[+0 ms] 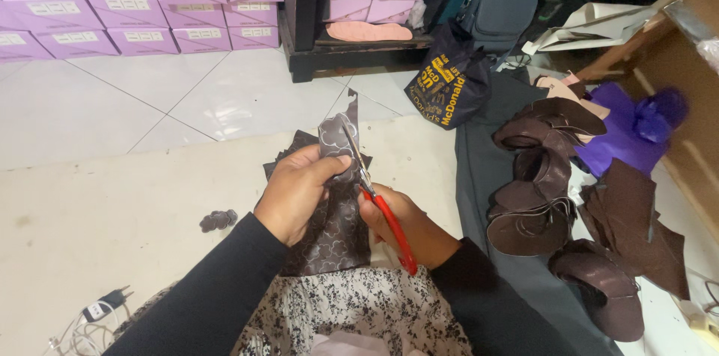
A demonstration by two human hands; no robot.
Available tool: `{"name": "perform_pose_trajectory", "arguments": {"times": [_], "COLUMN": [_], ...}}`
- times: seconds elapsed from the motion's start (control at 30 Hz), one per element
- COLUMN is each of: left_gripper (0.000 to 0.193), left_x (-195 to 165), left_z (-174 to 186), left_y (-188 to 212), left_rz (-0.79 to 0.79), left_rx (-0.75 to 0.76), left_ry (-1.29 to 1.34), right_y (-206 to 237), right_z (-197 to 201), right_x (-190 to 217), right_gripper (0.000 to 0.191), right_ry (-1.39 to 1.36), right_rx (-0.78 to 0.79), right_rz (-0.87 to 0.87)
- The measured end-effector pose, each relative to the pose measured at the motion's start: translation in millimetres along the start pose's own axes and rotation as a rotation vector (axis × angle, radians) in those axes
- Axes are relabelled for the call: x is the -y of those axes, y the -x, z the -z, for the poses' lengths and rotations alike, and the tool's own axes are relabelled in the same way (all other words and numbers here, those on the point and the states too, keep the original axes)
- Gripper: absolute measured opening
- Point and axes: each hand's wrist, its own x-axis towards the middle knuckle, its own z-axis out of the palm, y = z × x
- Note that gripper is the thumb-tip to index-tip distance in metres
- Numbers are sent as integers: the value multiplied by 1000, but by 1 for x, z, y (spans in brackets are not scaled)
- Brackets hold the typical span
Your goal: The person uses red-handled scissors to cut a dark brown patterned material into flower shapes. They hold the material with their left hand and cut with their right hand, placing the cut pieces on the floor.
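My left hand (296, 193) grips a strip of dark brown patterned leather-like material (337, 229), holding its upper part upright over my lap. My right hand (408, 225) holds red-handled scissors (382, 210), whose blades run up along the right edge of the strip near its top. More dark pieces of the same material (288, 154) lie on the cream mat behind the strip. A small cut piece (218, 219) rests on the mat to the left.
A pile of brown cut shoe-upper pieces (539, 191) lies on grey cloth at right, beside purple fabric (636, 131). A dark bag with yellow print (449, 86) sits ahead. Stacked lilac boxes (142, 4) line the far wall. A charger and cable (97, 311) lie lower left.
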Motion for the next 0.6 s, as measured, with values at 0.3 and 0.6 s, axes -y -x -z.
{"name": "perform_pose_trajectory", "arguments": {"times": [0.3, 0.6], "left_gripper": [13, 14], "left_x": [-3, -1], "left_z": [-1, -1], "left_y": [2, 1], "left_rz": [28, 25], "left_rx": [34, -8], "left_ry": [11, -12], "right_y": [2, 1], "right_z": [3, -3], "right_x": [4, 2], "right_gripper": [58, 63], "right_ry": [-29, -19], "right_rx": [40, -18], "right_rz": [-1, -21]}}
